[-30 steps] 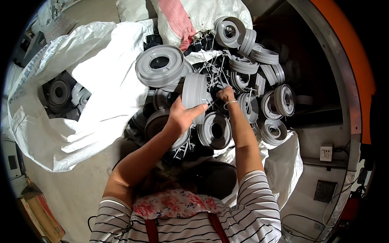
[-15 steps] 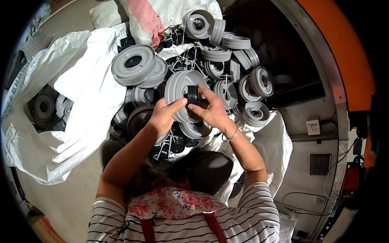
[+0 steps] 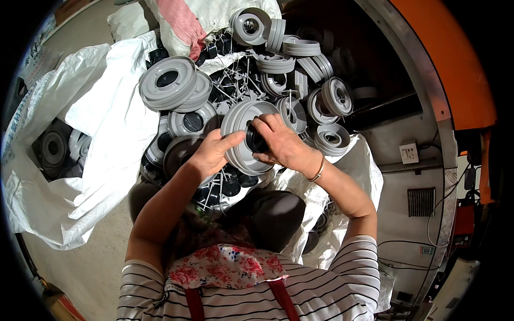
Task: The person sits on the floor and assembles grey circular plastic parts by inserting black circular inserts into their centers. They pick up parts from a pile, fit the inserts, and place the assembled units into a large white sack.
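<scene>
Between my hands is a round grey plastic flanged fitting, tilted up with its open face turned toward the right. My left hand grips its left rim, the thumb lying over the front. The fingers of my right hand curl over a black threaded plastic ring at the fitting's centre. Part of the ring is hidden by those fingers, so how deep it sits I cannot tell. Beneath and behind lie more grey fittings and black caps, with a stacked pair of grey fittings to the left.
A white woven sack with grey and black parts gapes open at left. Another sack with a pink stripe stands at the back. Thin white plastic sprues litter the pile. Several grey fittings lie at right, near a wall socket.
The black ring has gone from in front of the grey fitting to its central opening, and my right hand has turned over it. The view has shifted slightly.
</scene>
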`<state>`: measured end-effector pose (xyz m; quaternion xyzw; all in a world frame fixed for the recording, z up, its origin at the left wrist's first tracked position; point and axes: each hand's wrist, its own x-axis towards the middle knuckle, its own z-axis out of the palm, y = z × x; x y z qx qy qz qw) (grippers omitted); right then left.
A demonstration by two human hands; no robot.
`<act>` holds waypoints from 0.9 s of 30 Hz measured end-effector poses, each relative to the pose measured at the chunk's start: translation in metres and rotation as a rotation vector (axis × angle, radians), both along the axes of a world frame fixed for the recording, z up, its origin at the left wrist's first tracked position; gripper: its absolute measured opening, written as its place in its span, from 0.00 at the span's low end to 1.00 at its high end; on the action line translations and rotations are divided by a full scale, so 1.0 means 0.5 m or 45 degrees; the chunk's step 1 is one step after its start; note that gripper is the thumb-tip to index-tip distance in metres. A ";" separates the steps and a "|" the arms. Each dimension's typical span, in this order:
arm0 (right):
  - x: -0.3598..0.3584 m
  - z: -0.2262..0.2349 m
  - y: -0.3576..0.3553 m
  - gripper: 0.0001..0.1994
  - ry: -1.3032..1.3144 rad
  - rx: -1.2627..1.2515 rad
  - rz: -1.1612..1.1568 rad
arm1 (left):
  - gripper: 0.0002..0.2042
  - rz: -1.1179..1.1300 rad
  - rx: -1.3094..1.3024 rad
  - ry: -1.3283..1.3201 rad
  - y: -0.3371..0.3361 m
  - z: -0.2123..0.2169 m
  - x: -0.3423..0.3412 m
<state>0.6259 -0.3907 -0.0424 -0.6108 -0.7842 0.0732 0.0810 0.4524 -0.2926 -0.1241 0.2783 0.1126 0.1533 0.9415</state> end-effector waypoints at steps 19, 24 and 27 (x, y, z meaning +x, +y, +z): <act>-0.010 -0.078 -0.003 0.32 1.144 -0.010 -0.801 | 0.19 0.228 0.705 0.135 -0.040 0.007 0.010; 0.034 -0.054 -0.002 0.32 1.687 -0.904 -1.047 | 0.17 0.351 0.407 0.101 -0.038 0.001 0.015; 0.005 -0.079 -0.014 0.30 1.241 -0.256 -0.709 | 0.20 0.273 0.516 0.048 -0.051 -0.003 0.012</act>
